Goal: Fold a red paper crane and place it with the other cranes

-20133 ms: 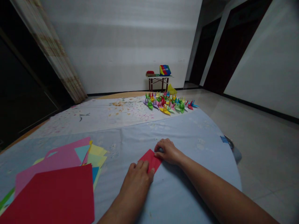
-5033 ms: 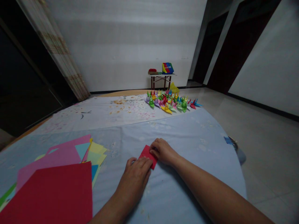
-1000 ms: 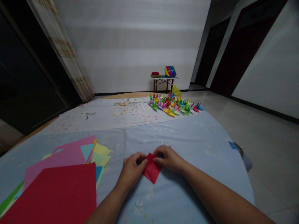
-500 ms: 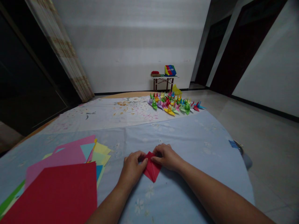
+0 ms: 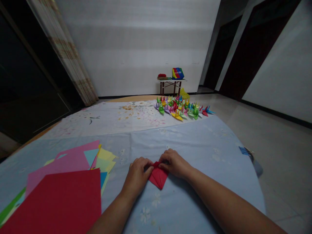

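A small red piece of folded origami paper point(image 5: 159, 178) lies on the blue flowered tablecloth, its lower point facing me and creases running down its middle. My left hand point(image 5: 140, 172) pinches its upper left edge between thumb and fingers. On the upper right edge, my right hand point(image 5: 175, 163) has its thumb and fingertips closed on the paper. The top of the paper is bent over between the two hands, and the fingers partly hide that fold.
Left of my hands lies a stack of coloured paper sheets point(image 5: 73, 198), a red one on top. Several folded paper cranes point(image 5: 182, 109) stand at the table's far right. Behind them, a small side table point(image 5: 172, 80) carries a colourful box point(image 5: 177, 73).
The top point of the red paper, upright before, is now folded down between my fingers. Both hands have shifted only slightly.
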`<state>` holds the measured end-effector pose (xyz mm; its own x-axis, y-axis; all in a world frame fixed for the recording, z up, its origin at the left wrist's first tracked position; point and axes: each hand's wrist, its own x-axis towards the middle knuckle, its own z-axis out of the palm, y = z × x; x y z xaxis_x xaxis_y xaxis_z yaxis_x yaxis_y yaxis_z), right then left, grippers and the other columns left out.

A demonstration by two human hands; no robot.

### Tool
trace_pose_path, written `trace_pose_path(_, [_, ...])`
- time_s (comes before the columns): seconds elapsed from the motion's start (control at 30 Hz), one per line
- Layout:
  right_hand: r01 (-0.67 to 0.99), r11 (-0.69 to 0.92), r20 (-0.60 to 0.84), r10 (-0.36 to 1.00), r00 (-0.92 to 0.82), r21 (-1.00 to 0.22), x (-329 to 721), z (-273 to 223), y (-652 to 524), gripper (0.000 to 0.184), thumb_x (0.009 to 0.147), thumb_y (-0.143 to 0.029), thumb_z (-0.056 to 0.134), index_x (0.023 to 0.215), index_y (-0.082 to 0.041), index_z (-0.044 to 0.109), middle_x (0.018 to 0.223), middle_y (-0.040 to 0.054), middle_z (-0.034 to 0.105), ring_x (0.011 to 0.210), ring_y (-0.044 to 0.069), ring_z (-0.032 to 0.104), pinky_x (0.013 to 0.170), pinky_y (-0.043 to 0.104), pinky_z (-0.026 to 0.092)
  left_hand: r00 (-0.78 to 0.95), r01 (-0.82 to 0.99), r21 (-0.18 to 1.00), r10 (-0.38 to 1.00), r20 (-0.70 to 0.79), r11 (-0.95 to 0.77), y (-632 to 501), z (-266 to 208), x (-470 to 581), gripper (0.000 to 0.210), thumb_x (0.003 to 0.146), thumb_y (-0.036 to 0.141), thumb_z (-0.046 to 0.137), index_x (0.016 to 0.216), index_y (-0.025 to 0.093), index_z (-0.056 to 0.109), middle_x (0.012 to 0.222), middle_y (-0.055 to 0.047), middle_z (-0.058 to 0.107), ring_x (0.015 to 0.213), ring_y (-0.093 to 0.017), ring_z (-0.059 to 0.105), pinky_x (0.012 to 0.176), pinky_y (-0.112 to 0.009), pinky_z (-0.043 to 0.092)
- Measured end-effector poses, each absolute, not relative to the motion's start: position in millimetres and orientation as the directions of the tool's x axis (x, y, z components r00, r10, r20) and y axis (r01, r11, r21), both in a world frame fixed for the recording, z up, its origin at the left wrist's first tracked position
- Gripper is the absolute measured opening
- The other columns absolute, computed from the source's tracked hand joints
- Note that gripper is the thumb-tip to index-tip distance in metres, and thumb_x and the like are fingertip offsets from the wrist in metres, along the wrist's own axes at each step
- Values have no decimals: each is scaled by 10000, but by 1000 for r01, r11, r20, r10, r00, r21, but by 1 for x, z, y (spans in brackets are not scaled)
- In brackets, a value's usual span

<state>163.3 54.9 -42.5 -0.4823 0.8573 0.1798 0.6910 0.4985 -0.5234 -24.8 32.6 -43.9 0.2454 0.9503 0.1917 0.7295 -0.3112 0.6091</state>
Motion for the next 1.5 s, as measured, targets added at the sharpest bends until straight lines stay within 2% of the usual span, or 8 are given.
trace_pose_path(0.27, [669, 546, 203, 828, -522, -505, 167, -40, 54, 155, 779, -167, 574, 897, -215, 664, 821, 38, 619, 838, 163, 531, 749, 267, 367, 252, 728, 607, 948, 196, -319, 31, -40, -23, 150, 751, 205, 540, 843, 230, 656, 823, -20, 638, 850, -202, 556, 761, -317, 390])
trace_pose_path(0.6, [708, 544, 209, 835, -509, -451, 161, -43, 55, 79, 772, -206, 591, 824, -188, 647, 791, 40, 612, 807, 162, 530, 736, 267, 370, 226, 778, 547, 950, 215, -309, 30, -42, -19, 116, 771, 227, 534, 793, 220, 648, 781, -25, 619, 815, -201, 556, 733, -308, 387])
trace_pose_path(0.77, [709, 570, 196, 817, -542, -415, 161, -39, 54, 85, 799, -221, 571, 818, -189, 647, 797, 44, 607, 819, 167, 521, 738, 270, 367, 238, 798, 514, 948, 211, -315, 27, -39, -19, 103, 762, 183, 541, 781, 221, 635, 806, -18, 618, 833, -196, 545, 733, -304, 369])
trace_pose_path(1.13, [642, 627, 193, 765, -615, -441, 168, -38, 55, 166, 834, -195, 528, 886, -228, 682, 826, 44, 612, 827, 160, 517, 740, 264, 378, 328, 809, 446, 923, 200, -384, 23, -36, -21, 157, 806, 170, 509, 839, 244, 643, 858, -20, 614, 876, -192, 530, 739, -301, 360])
trace_pose_path(1.3, [649, 637, 186, 758, -626, -415, 168, -34, 53, 190, 844, -205, 506, 885, -232, 689, 835, 44, 612, 812, 158, 514, 729, 266, 374, 370, 837, 367, 914, 166, -405, 18, -30, -20, 158, 815, 179, 521, 873, 257, 645, 884, -20, 606, 892, -197, 522, 731, -303, 355])
trace_pose_path(1.5, [660, 653, 176, 747, -641, -372, 168, -28, 46, 204, 807, -168, 526, 882, -256, 694, 857, 38, 610, 820, 162, 505, 708, 272, 344, 431, 872, 178, 888, 158, -455, 13, -30, -19, 162, 837, 212, 512, 917, 254, 646, 894, -37, 595, 881, -214, 504, 755, -345, 348])
